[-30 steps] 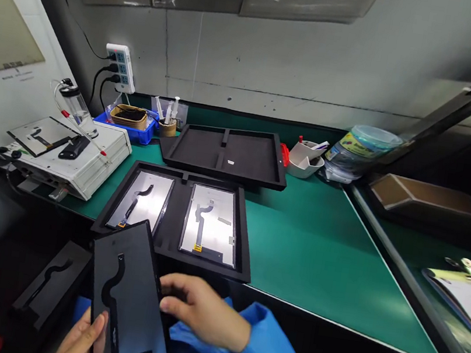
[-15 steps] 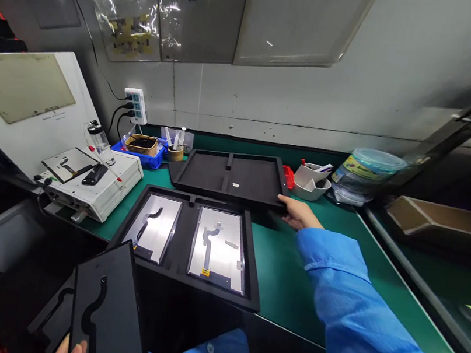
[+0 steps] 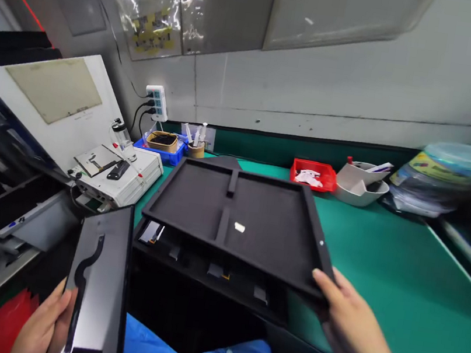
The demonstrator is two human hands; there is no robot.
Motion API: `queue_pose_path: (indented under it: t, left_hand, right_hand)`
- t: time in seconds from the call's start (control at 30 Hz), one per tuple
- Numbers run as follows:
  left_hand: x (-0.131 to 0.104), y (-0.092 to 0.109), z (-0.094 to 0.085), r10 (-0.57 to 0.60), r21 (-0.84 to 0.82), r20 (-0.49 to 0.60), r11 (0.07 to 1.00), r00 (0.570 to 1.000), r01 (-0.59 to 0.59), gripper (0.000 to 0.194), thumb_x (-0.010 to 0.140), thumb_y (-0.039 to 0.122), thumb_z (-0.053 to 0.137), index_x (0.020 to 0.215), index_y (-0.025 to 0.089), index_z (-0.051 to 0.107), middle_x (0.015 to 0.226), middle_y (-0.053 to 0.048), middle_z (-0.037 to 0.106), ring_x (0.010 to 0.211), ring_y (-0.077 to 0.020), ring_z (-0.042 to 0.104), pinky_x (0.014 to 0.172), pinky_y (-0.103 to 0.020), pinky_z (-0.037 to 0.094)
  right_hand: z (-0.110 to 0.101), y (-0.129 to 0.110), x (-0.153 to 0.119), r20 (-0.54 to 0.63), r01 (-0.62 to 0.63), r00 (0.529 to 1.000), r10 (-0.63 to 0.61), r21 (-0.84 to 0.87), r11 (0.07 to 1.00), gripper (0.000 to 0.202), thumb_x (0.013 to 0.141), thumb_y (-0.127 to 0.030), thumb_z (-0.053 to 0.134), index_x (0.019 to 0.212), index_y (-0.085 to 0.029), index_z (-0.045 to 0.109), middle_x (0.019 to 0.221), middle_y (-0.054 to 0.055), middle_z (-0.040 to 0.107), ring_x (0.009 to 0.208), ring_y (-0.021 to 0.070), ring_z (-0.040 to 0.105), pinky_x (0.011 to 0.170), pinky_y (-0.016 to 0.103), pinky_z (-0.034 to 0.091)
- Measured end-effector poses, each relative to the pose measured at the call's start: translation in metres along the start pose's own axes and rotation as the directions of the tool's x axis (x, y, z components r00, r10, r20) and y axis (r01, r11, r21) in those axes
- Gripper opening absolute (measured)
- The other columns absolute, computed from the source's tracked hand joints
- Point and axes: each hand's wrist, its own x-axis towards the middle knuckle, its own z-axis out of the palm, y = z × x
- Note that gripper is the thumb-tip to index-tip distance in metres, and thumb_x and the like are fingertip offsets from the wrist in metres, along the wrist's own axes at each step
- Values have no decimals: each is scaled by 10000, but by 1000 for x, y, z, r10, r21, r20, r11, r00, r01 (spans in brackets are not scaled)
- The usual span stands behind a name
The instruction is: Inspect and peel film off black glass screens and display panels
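Observation:
My left hand (image 3: 45,316) is closed on the edge of a dark-framed LCD screen panel (image 3: 108,275), held upright at the lower left with its grey back and curved black flex cable facing me. At the centre, my right hand (image 3: 352,312) grips the right front corner of a black foam tray (image 3: 197,197), thumb on the rim. Two compartments divide that tray, and a small white scrap (image 3: 239,227) lies in the right one. Beneath it a lower black tray (image 3: 194,273) on the bench is mostly hidden; bits of its screen panels show along the front.
On the left stands a white test box (image 3: 140,177) with a panel and a black device on top. Behind are a blue basket (image 3: 171,157), a red bin (image 3: 326,178), a white holder (image 3: 360,186) and a clear plastic tub (image 3: 442,181). The bench's green mat (image 3: 383,252) extends right.
My right hand has brought the foam tray from the back of the bench towards me, over the lower tray. My left hand has raised the panel slightly. The view has shifted left.

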Motion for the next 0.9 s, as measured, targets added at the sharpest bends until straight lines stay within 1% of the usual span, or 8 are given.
queue_pose_path:
  t: [0.1, 0.2, 0.4, 0.5, 0.6, 0.7, 0.8, 0.9]
  left_hand:
    - [5, 21, 27, -15, -62, 143, 998, 990, 24, 462, 750, 265, 780, 1194, 186, 678, 1067, -49, 781, 1182, -258, 671, 1024, -267, 535]
    - [15, 39, 56, -21, -39, 371, 999, 929, 38, 415, 769, 186, 764, 1170, 174, 658, 1081, -66, 776, 1103, -242, 709, 947, -275, 581]
    - [38, 67, 118, -78, 40, 621, 997, 780, 68, 339, 836, 62, 654, 1169, 115, 617, 1019, -117, 770, 887, -208, 753, 812, -285, 618]
    - [45, 72, 142, -148, 96, 625, 989, 767, 112, 283, 851, 26, 589, 1126, 96, 591, 866, -107, 757, 700, -184, 735, 667, -276, 618]
    - [43, 74, 157, -135, 151, 631, 987, 764, 51, 331, 853, 45, 597, 1177, 109, 559, 812, -92, 740, 617, -199, 708, 579, -309, 604]
    - [30, 76, 166, -76, 101, 717, 995, 693, 5, 423, 833, 80, 651, 1240, 136, 553, 868, -88, 743, 664, -209, 712, 626, -330, 605]
    - [13, 73, 170, -53, 14, 759, 998, 649, 65, 439, 807, 139, 716, 1219, 156, 566, 929, -83, 740, 706, -205, 708, 682, -332, 593]
    - [-4, 57, 164, -103, 4, 737, 989, 668, 148, 347, 783, 163, 727, 1105, 165, 598, 882, -57, 718, 686, -180, 688, 660, -296, 566]
  right_hand:
    - [-7, 45, -12, 94, 50, 995, -34, -174, 983, 495, 623, -508, 693, 1046, -253, 665, 1118, 71, 769, 1140, 303, 684, 1078, 423, 498]
    - [-14, 64, -10, 185, 185, 976, -118, -407, 894, 685, 639, -653, 638, 1183, -237, 640, 1325, 102, 683, 1287, 329, 590, 1153, 456, 411]
    - [-29, 52, -3, 222, 311, 950, -220, -728, 611, 690, 658, -748, 507, 1070, -225, 688, 1205, 178, 720, 1195, 408, 634, 1085, 565, 467]
    - [-35, 39, -14, 208, 361, 921, -330, -776, 517, 702, 677, -783, 432, 1015, -225, 692, 1152, 213, 713, 1120, 447, 651, 960, 617, 533]
    - [-26, 29, -37, 182, 403, 902, -392, -683, 609, 665, 699, -782, 470, 1058, -264, 680, 1177, 160, 716, 1139, 430, 646, 994, 617, 517]
    - [7, 23, -60, 301, 446, 894, -331, -534, 718, 620, 709, -751, 575, 1100, -281, 675, 1188, 113, 734, 1194, 394, 635, 1097, 601, 454]
    - [47, 20, -67, 504, 491, 820, -272, -374, 787, 754, 726, -707, 644, 1328, -259, 564, 1301, 121, 687, 1259, 352, 606, 1077, 528, 504]
    - [78, 18, -57, 632, 534, 725, -272, -267, 802, 780, 818, -683, 616, 1459, -279, 428, 1324, 146, 660, 1170, 313, 666, 891, 439, 620]
